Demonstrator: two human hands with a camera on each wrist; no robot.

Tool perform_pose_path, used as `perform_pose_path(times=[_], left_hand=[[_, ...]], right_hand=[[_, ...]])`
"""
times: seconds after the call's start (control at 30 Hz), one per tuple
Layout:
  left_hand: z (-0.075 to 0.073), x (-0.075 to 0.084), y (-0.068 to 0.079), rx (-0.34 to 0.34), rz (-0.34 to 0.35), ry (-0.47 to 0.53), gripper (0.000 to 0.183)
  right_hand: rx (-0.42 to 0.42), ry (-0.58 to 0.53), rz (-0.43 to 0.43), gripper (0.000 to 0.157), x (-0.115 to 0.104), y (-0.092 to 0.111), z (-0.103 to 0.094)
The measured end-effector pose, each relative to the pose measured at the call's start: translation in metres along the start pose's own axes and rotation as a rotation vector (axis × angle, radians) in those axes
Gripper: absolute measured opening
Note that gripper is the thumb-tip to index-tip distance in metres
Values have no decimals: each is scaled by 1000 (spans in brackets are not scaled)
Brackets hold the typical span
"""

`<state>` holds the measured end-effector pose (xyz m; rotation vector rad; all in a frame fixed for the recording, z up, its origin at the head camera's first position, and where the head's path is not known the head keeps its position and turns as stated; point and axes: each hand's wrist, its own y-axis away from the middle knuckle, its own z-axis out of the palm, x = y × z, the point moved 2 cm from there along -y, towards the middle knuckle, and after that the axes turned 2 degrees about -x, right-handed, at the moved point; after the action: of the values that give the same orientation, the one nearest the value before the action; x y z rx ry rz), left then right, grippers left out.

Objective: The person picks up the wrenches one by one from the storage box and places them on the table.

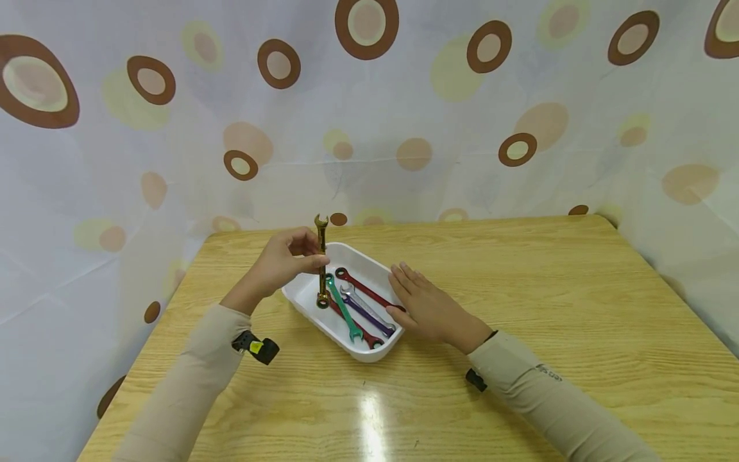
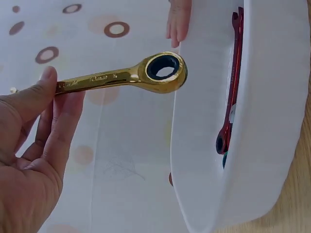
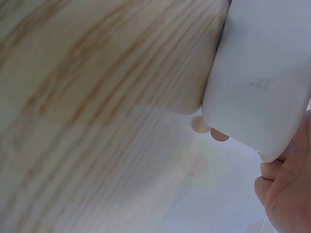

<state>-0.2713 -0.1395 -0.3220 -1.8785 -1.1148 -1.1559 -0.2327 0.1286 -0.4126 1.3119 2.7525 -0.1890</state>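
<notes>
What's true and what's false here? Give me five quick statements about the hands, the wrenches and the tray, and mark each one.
1. A green wrench lies in the white tray. True.
2. The right hand holds the gold wrench. False: the left hand holds it; the right hand is at the tray's rim.
3. The purple wrench lies outside the tray. False: it lies inside.
4. The tray stands on a wood-grained table. True.
5. The gold wrench lies flat among the others. False: it is held up, apart from them.
</notes>
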Motion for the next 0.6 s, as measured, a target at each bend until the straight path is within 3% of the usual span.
perform_pose_path(times=[0.17, 0.37, 0.6], left_hand=[[-17, -7, 21, 41, -68, 28, 24], [-34, -19, 47, 75, -102, 32, 25], [-36, -34, 74, 116, -214, 56, 21]], right_hand=[[-1, 3, -1, 68, 0, 0, 0], [-2, 0, 2, 67, 0, 0, -1], [-11, 11, 1, 67, -1, 0, -3]])
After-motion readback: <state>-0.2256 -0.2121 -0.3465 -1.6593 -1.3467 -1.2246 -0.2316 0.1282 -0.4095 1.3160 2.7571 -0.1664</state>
